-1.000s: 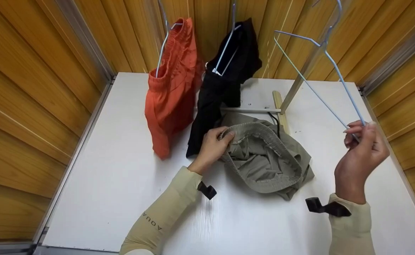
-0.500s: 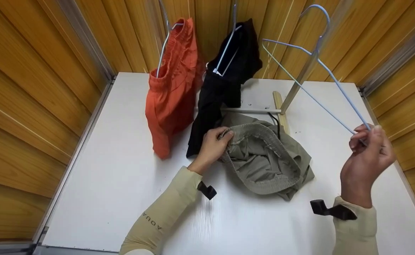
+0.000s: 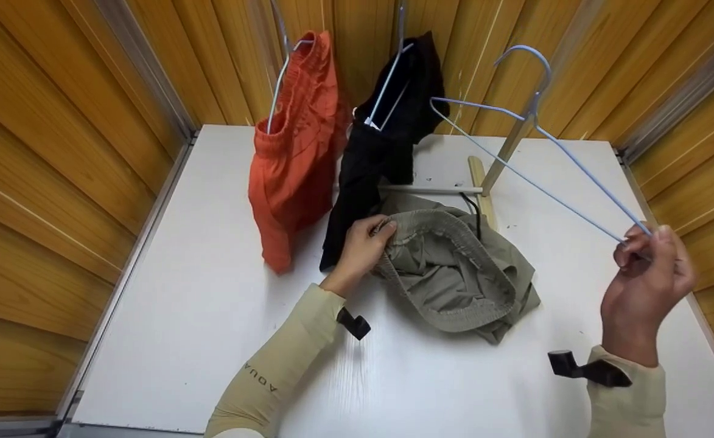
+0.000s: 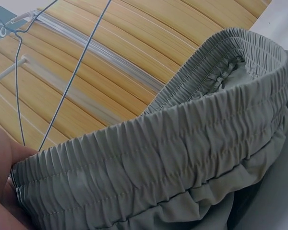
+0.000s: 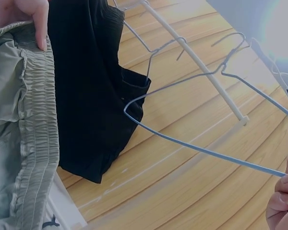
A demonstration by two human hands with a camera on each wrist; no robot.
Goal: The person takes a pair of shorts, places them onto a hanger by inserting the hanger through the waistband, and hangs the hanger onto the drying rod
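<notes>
Grey-green shorts (image 3: 484, 310) with a gathered elastic waistband (image 4: 149, 148) lie on the table, their waist opening facing up. My left hand (image 3: 360, 249) pinches the waistband at its left side, thumb inside the opening. Off to the right, my right hand (image 3: 649, 286) grips a blue wire hanger (image 3: 582, 161) by one end. The hanger is held in the air, hook upward and its free end pointing left, above and apart from the shorts. In the right wrist view the same hanger (image 5: 201, 148) crosses in front of the wall, with fingertips (image 5: 285, 191) curled on it.
Red shorts (image 3: 296, 164) and black shorts (image 3: 381, 158) hang on wire hangers at the back left. A wooden stand post (image 3: 503, 155) with a white base bar (image 3: 436, 190) stands behind the grey-green shorts. Wood-panelled walls (image 3: 40, 182) enclose the white table (image 3: 168, 316).
My right hand has moved right and toward me, lowering the hanger so its whole hook shows and its free end lies lower and further left. The left hand has hardly moved.
</notes>
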